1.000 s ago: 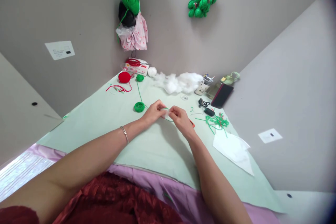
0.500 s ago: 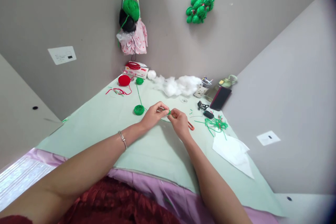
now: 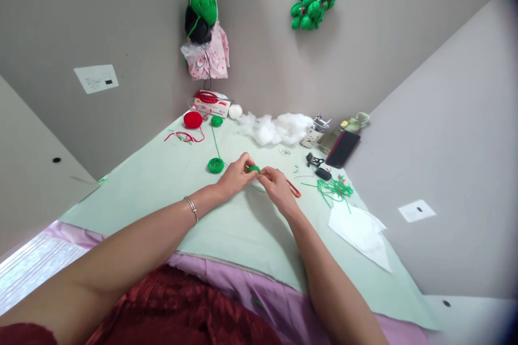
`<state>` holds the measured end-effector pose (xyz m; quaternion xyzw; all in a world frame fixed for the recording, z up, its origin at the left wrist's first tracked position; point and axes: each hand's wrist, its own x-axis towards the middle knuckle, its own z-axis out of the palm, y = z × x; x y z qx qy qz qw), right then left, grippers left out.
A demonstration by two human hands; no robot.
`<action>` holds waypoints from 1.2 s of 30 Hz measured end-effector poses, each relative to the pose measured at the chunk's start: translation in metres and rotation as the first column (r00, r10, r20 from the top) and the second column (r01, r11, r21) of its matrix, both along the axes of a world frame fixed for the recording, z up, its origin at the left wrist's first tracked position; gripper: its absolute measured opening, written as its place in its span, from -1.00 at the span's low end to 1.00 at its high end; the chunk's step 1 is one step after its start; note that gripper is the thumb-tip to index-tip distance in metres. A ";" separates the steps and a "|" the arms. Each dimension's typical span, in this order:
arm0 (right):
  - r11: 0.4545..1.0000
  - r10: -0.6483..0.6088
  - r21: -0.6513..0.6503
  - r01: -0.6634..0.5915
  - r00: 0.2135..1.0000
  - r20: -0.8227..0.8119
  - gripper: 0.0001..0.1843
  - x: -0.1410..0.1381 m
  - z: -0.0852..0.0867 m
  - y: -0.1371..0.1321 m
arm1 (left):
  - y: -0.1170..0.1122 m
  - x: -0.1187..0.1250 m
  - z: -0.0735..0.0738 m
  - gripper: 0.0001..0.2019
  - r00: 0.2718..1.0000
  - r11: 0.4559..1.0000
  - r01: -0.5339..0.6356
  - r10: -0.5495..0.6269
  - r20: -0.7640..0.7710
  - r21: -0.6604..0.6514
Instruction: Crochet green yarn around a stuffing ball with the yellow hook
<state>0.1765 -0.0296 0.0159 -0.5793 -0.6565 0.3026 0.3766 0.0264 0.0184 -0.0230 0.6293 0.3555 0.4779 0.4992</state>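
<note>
A small green crochet piece (image 3: 253, 169) is pinched in the fingers of my left hand (image 3: 235, 177), over the middle of the table. My right hand (image 3: 278, 187) meets it from the other side, thumb and fingers closed at its right edge. Whether a hook is also in that hand is hidden. A green strand hangs below the piece. Left of my hands lies a flat coil of green yarn (image 3: 216, 165), its strand leading toward them. An orange looped object (image 3: 294, 188) shows just beyond my right hand, partly covered by it.
Behind stand a red yarn ball (image 3: 193, 120), a small green ball (image 3: 216, 121), white stuffing (image 3: 275, 129) and a pen cup (image 3: 313, 135). On the right are a phone (image 3: 343, 149), green yarn scraps (image 3: 334, 187) and white sheets (image 3: 358, 232). Crocheted green pieces (image 3: 314, 2) hang on the wall.
My hands have moved slightly apart, and more of the green piece shows between them. The right hand has shifted a little to the right. The camera view has tilted slightly.
</note>
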 end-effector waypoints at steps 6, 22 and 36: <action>0.991 -0.094 0.102 0.086 0.993 0.073 -0.80 -0.017 -0.006 -0.004 | 0.001 0.002 0.003 -0.70 0.999 0.986 0.011 -0.004 0.042 -0.165; 0.988 -0.073 0.148 0.052 0.987 0.142 -0.80 -0.005 0.002 0.000 | -0.001 0.001 0.007 -0.82 0.965 0.956 0.152 -0.088 0.247 -0.253; 0.972 -0.048 0.232 0.042 0.999 0.021 -0.74 0.000 0.010 0.001 | 0.003 -0.001 0.004 -0.70 0.992 0.943 0.014 0.030 0.126 -0.333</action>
